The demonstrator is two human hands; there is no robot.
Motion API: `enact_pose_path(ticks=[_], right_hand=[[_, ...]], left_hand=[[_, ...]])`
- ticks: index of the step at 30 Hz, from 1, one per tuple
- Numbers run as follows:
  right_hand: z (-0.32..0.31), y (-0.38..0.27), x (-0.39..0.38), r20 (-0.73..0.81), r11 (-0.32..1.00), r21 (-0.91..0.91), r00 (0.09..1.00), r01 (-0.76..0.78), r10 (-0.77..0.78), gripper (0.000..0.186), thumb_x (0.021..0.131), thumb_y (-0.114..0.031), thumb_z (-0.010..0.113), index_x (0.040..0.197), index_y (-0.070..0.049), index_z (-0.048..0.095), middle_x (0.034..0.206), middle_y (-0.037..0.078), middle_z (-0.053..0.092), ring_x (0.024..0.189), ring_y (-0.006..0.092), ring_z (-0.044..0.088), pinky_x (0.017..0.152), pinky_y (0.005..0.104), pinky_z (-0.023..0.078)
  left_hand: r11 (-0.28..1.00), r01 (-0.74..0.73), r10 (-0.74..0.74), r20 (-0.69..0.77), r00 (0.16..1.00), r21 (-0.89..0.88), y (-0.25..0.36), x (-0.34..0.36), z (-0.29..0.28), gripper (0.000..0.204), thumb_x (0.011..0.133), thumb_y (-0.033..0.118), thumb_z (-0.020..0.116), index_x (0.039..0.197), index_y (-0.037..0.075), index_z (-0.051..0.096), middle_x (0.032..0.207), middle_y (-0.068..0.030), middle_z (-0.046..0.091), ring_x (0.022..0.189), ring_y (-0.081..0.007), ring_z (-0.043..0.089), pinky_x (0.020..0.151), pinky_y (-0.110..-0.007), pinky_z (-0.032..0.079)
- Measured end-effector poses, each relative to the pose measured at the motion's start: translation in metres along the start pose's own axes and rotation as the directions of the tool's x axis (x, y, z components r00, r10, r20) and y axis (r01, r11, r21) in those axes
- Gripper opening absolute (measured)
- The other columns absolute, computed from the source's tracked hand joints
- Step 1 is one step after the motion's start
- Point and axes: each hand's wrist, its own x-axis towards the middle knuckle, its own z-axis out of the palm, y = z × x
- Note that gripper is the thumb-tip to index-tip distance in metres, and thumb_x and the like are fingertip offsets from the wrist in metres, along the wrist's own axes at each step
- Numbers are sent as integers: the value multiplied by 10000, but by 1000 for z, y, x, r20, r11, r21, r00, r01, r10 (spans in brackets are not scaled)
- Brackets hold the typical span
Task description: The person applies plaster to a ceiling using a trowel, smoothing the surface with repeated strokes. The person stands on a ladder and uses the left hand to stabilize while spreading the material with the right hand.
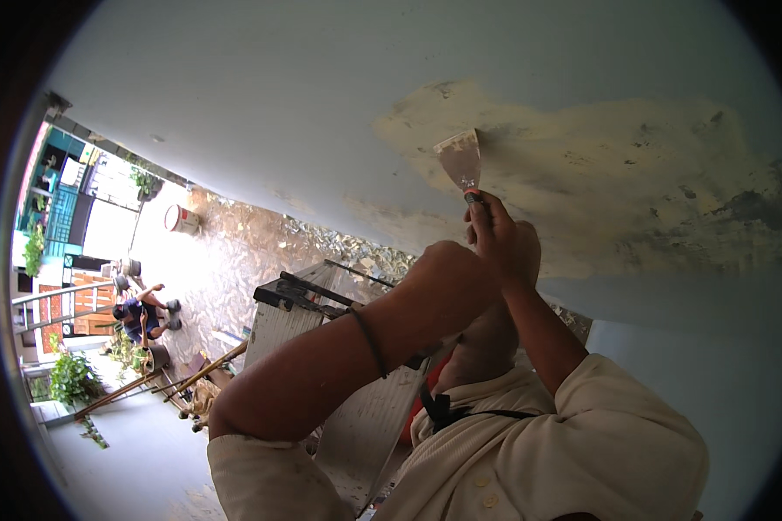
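Note:
In my right hand (488, 224) is a putty knife (460, 160), with the fingers closed around its handle. Its broad, putty-smeared blade rests against or very near a painted wall (321, 113). A cream patch of filler (530, 130) with dark, rough spots spreads around the blade and off to the right. My left hand (453, 267) is bent at the wrist just beside and below the right one, the two arms crossing close together. Its fingers are hidden behind the right hand and wrist, so whether they hold anything does not show. A dark band circles my left forearm.
A paint-spattered stepladder (291, 326) stands beneath my left arm. Farther left, a white bucket (181, 219) sits on the littered ground. Another person (143, 317) crouches near a metal ladder (65, 295). Wooden poles (208, 369) and a leafy plant (74, 378) are at lower left.

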Motion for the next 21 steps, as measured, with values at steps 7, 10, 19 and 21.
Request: enact_pose_path(ticks=[7, 10, 19, 21], right_hand=[[-14, -52, -19, -91, 953, -302, 996, -5, -23, 347, 1122, -327, 512, 1147, -11, 652, 710, -22, 591, 562, 86, 550, 528, 261, 432], [-10, -58, -1, -102, 984, -177, 995, -26, 8, 336, 1124, -337, 520, 1058, -28, 635, 694, -19, 558, 584, 73, 550, 528, 252, 421], [11, -17, 10, -142, 999, 24, 989, 35, -31, 400, 1138, -379, 486, 966, -30, 581, 677, -9, 524, 536, 61, 464, 491, 272, 394], [16, -26, 30, -111, 987, 14, 982, 158, -156, 373, 1145, -367, 468, 977, -49, 570, 700, -8, 504, 515, 58, 437, 460, 260, 378]], left_hand=[[999, 6, -13, 138, 990, 54, 0, 1, -7, 150, 807, 158, 746, 922, 70, 706, 845, -106, 741, 796, -280, 774, 693, -407, 600], [999, -10, 5, 122, 993, 43, 1, 2, -9, 156, 811, 157, 742, 936, 71, 703, 849, -103, 740, 806, -284, 772, 697, -408, 602], [992, -86, 93, -75, 993, 90, -6, -1, 6, 193, 821, 230, 763, 885, 59, 701, 702, -70, 736, 687, -240, 767, 603, -364, 584], [996, -67, 70, -44, 997, 65, -5, -1, 5, 186, 815, 225, 767, 874, 61, 702, 716, -79, 739, 691, -242, 768, 603, -369, 587]])
